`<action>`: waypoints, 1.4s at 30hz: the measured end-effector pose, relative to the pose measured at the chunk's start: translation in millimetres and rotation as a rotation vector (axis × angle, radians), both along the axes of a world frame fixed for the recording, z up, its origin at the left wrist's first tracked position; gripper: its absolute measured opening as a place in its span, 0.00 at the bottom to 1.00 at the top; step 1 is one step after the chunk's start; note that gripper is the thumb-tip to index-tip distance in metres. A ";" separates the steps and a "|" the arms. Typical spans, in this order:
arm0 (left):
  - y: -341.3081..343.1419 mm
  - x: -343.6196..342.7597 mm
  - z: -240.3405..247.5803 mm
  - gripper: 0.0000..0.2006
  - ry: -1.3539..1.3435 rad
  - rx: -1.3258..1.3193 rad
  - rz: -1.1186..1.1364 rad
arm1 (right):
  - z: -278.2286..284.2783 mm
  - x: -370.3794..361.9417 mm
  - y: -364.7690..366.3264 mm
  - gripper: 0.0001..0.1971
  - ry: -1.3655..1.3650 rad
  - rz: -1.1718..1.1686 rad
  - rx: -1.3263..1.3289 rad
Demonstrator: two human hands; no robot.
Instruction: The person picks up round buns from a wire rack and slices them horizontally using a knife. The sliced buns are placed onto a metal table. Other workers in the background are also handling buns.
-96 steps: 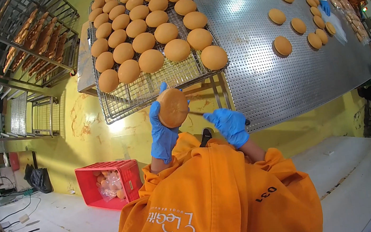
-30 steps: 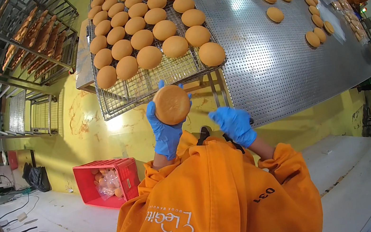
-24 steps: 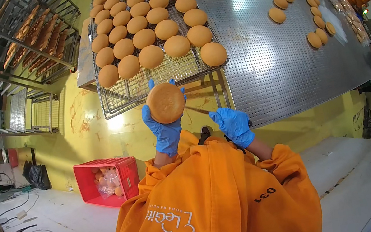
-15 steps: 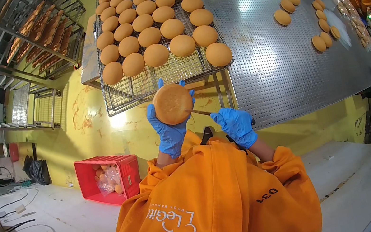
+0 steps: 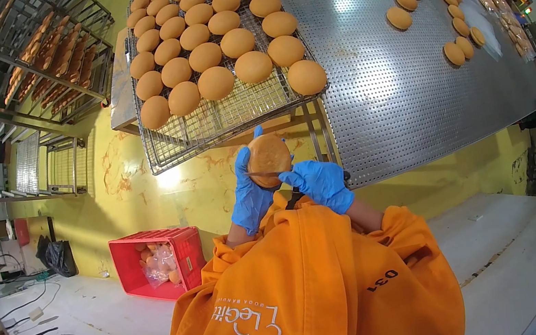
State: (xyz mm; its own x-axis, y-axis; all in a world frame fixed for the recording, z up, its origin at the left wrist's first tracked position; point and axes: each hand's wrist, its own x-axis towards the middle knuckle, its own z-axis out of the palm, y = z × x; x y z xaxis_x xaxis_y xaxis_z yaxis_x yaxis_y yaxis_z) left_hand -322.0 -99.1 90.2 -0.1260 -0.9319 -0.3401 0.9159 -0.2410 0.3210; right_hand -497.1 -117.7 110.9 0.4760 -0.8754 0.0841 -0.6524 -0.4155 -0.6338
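My left hand [image 5: 249,196], in a blue glove, cups a round golden-brown bun [image 5: 269,153] in front of my body, fingers curled round its edge. A thin knife [image 5: 261,174] is closed in my blue-gloved right hand [image 5: 323,185]. Its narrow blade lies across the lower part of the bun's face; whether it cuts in I cannot tell. Most of the knife's handle is hidden by my fingers. Just beyond my hands, rows of similar buns [image 5: 216,83] sit on a wire cooling rack [image 5: 207,129].
To the right stands a perforated metal table [image 5: 398,113] with loose buns [image 5: 399,18] and bagged buns [image 5: 502,18]. Co-workers' gloved hands show at its far end. A red crate [image 5: 188,256] holding bagged pieces is at lower left. Racks of bread [image 5: 47,58] stand far left.
The bun has moved slightly right and down with my left hand. My right hand has come in closer, and the knife has swung from pointing at the bun's edge to lying across it.
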 end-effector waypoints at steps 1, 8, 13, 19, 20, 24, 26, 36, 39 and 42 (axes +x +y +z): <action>1.1 -0.5 3.8 0.36 0.030 0.018 -0.001 | -7.8 -0.8 -1.1 0.27 0.017 0.007 -0.006; 1.4 -1.4 3.6 0.37 0.047 0.006 0.004 | -16.0 0.6 -0.9 0.28 0.036 -0.001 -0.041; -0.7 -0.5 7.1 0.43 -0.293 -0.087 0.065 | -27.3 -6.1 -19.1 0.28 0.011 -0.211 0.106; -2.3 9.7 -7.1 0.47 -0.639 -0.292 0.138 | -21.2 -8.0 -22.0 0.28 -0.019 -0.085 0.084; -3.2 11.0 -8.4 0.48 -0.697 -0.312 0.148 | -19.9 -7.6 -20.4 0.27 -0.050 -0.075 0.061; -2.7 6.3 5.8 0.46 -0.369 -0.220 0.124 | -17.0 1.0 -23.5 0.25 -0.057 -0.161 -0.020; -1.4 5.6 20.8 0.42 -0.101 -0.158 0.096 | -23.5 -1.8 -28.3 0.25 -0.030 -0.252 -0.001; -22.2 20.0 -14.1 0.33 0.010 0.016 0.062 | -31.2 -28.5 -31.7 0.21 0.094 -0.248 0.318; -37.9 13.6 -30.5 0.32 -0.303 0.046 -0.082 | -38.6 -18.9 -21.8 0.19 -0.384 -0.302 0.293; -53.8 -28.6 -16.3 0.30 -0.556 -0.162 -0.314 | -52.2 -11.9 -26.5 0.28 -0.636 -0.420 0.268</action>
State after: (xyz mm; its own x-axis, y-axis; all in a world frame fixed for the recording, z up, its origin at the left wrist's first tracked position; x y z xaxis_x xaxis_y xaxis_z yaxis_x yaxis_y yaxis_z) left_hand -350.6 -153.0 73.9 -0.2461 -0.9244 -0.2913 0.4972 -0.3784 0.7808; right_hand -509.1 -144.2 58.7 0.0346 -0.9994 -0.0097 -0.2009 0.0025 -0.9796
